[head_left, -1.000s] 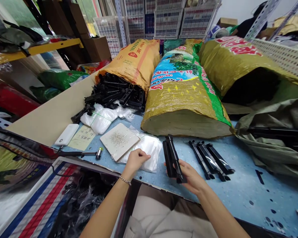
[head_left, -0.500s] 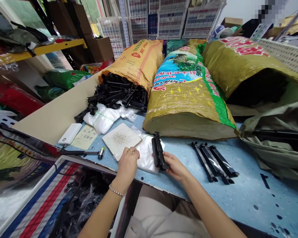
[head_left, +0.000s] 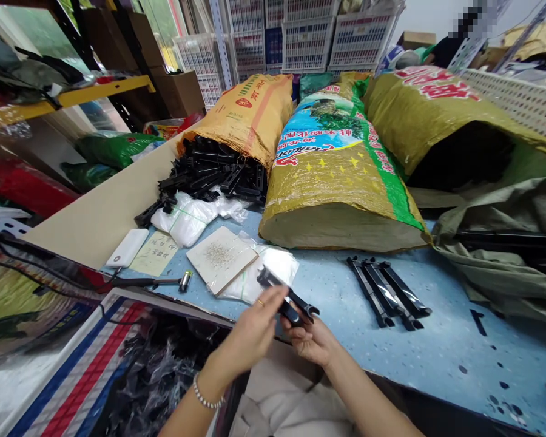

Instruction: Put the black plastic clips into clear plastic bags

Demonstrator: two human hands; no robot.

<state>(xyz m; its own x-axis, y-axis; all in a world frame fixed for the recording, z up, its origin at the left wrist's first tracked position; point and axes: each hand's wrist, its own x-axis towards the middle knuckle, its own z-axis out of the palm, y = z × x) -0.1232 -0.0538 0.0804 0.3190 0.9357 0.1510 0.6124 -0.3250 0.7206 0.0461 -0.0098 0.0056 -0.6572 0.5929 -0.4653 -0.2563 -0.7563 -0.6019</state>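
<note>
My right hand is closed around a slim black plastic part, which lies slanted above the front edge of the table. My left hand has its fingers pinched together against the middle of the same part; whatever is between the fingertips is too small or hidden to make out. Just beyond is a flat pale board with many tiny grains or bits scattered on it. Under and beside the board lies a clear plastic bag with white contents. Several similar black parts rest side by side to the right.
An orange sack spills a heap of black parts. Green-gold sacks stand along the back. On the left are a white power bank, a handwritten note, a hammer-like tool and a plastic bundle.
My left hand has left the pale board and come to the black part. My right hand has brought the part nearer to me and tilted it from upright to slanted.
</note>
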